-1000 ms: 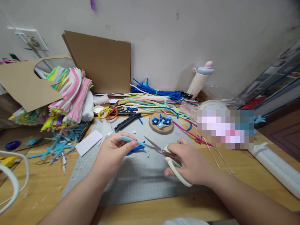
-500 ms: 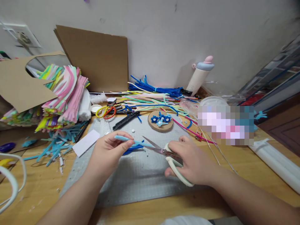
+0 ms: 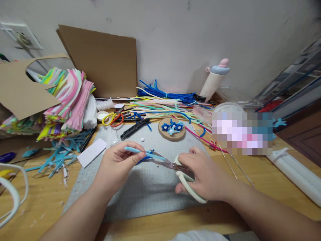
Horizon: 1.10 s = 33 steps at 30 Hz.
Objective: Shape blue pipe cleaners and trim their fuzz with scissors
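Observation:
Between the thumb and fingers of my left hand (image 3: 124, 159) is a light blue pipe cleaner (image 3: 132, 150), its far end pointing right. My right hand (image 3: 200, 172) grips scissors (image 3: 187, 182) with pale green handles. Their blades point left and lie along the pipe cleaner's right-hand part; exactly where they touch it I cannot tell. Dark blue pipe cleaner pieces (image 3: 142, 160) lie on the grey cutting mat (image 3: 140, 201), partly hidden behind my left hand and the blades. Beyond, a round cardboard disc (image 3: 164, 134) carries small blue flowers (image 3: 172, 127).
A black utility knife (image 3: 134, 129) and red-and-yellow scissors (image 3: 114, 119) lie behind my left hand. Bundled coloured pipe cleaners (image 3: 67, 97) stand at the left, and loose ones (image 3: 160, 108) stretch along the wall. A white bottle (image 3: 213, 82) stands at the back right.
The scissor blades have come closer together, from wide apart to nearly meeting around the light blue pipe cleaner. My left hand has shifted slightly to the right.

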Each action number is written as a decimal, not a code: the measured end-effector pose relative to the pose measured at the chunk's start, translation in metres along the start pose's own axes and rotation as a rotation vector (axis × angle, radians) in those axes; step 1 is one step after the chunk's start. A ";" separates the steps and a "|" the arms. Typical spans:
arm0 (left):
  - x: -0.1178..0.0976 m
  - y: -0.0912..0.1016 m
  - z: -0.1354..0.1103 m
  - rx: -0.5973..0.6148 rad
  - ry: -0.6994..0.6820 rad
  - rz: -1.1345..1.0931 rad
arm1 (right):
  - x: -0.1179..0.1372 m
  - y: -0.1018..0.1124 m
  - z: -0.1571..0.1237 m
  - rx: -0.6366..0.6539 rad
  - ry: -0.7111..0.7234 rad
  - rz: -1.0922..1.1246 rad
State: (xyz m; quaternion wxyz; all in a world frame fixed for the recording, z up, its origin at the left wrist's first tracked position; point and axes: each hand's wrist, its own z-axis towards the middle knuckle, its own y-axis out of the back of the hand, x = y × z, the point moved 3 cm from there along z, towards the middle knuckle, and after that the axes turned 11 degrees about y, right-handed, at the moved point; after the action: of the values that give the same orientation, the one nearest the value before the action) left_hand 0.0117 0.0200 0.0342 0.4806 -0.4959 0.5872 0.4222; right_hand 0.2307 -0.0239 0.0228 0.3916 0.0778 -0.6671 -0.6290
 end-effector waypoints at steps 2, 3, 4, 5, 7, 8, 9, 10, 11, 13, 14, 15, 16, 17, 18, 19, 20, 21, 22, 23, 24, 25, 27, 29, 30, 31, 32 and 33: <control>0.001 0.000 0.000 0.008 0.003 -0.008 | 0.000 0.000 0.000 -0.003 0.004 0.009; 0.001 0.000 0.000 0.010 0.003 -0.010 | -0.001 0.000 0.000 -0.004 0.007 0.013; 0.001 0.000 0.000 0.011 0.002 -0.009 | -0.001 0.000 0.000 -0.003 0.009 0.015; 0.001 0.001 0.000 0.010 0.002 -0.006 | -0.001 0.000 0.000 -0.004 0.009 0.015; 0.000 0.002 0.000 0.005 0.002 0.004 | -0.002 0.001 0.000 -0.008 0.009 0.006; 0.000 0.003 0.000 0.002 0.004 0.009 | -0.002 0.002 0.000 -0.012 0.008 -0.002; -0.001 0.004 0.000 0.001 0.008 0.015 | -0.002 0.003 0.000 -0.017 0.008 -0.010; -0.001 0.004 0.000 0.002 0.012 0.022 | -0.002 0.003 0.000 -0.019 0.008 -0.015; -0.002 0.004 0.000 0.004 0.014 0.029 | -0.002 0.004 0.000 -0.019 0.008 -0.019; -0.002 0.004 0.000 0.014 0.006 0.038 | -0.001 0.004 0.000 -0.016 0.006 -0.020; -0.002 0.003 0.000 0.019 -0.003 0.041 | -0.001 0.004 0.000 -0.013 0.007 -0.019; -0.002 0.002 0.000 0.024 -0.012 0.043 | 0.000 0.003 0.000 -0.010 0.009 -0.017; -0.002 0.002 0.000 0.028 -0.020 0.043 | 0.000 0.003 0.000 -0.008 0.013 -0.015; -0.002 0.001 0.000 0.031 -0.025 0.043 | 0.001 0.002 0.000 -0.007 0.017 -0.013; -0.002 0.000 0.000 0.032 -0.026 0.048 | 0.001 0.002 0.000 -0.005 0.021 -0.010; -0.002 0.000 -0.001 0.032 -0.025 0.054 | 0.002 0.002 0.000 -0.005 0.022 -0.008; -0.001 0.000 -0.001 0.030 -0.023 0.060 | 0.002 0.002 -0.001 -0.005 0.022 -0.004; -0.001 0.000 -0.001 0.030 -0.022 0.064 | 0.002 0.002 -0.001 -0.005 0.021 -0.001; 0.000 0.000 -0.002 0.031 -0.022 0.065 | 0.002 0.002 0.000 -0.007 0.020 0.003; 0.000 0.000 -0.002 0.032 -0.023 0.064 | 0.002 0.003 0.000 -0.008 0.020 0.008; 0.001 0.000 -0.002 0.033 -0.022 0.060 | 0.003 0.003 0.000 -0.008 0.020 0.013; 0.001 0.001 -0.002 0.035 -0.021 0.056 | 0.003 0.003 0.000 -0.006 0.021 0.020; 0.002 0.001 -0.001 0.036 -0.020 0.047 | 0.003 0.003 0.000 -0.005 0.023 0.030; 0.002 0.001 0.000 0.035 -0.022 0.028 | 0.003 0.003 -0.001 -0.007 0.025 0.040; 0.002 0.000 0.000 0.036 -0.026 0.016 | 0.003 0.003 -0.001 -0.009 0.027 0.046; 0.002 0.000 0.000 0.037 -0.031 0.002 | 0.002 0.003 -0.002 -0.011 0.029 0.053; 0.002 0.000 0.001 0.040 -0.037 -0.012 | 0.002 0.002 -0.002 -0.012 0.030 0.061; 0.002 0.000 0.001 0.044 -0.043 -0.024 | 0.002 0.002 -0.002 -0.013 0.030 0.069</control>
State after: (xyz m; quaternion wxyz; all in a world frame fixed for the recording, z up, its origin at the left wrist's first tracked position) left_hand 0.0113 0.0206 0.0324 0.5091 -0.4829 0.5798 0.4141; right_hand 0.2320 -0.0263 0.0251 0.4236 0.0617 -0.6592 -0.6183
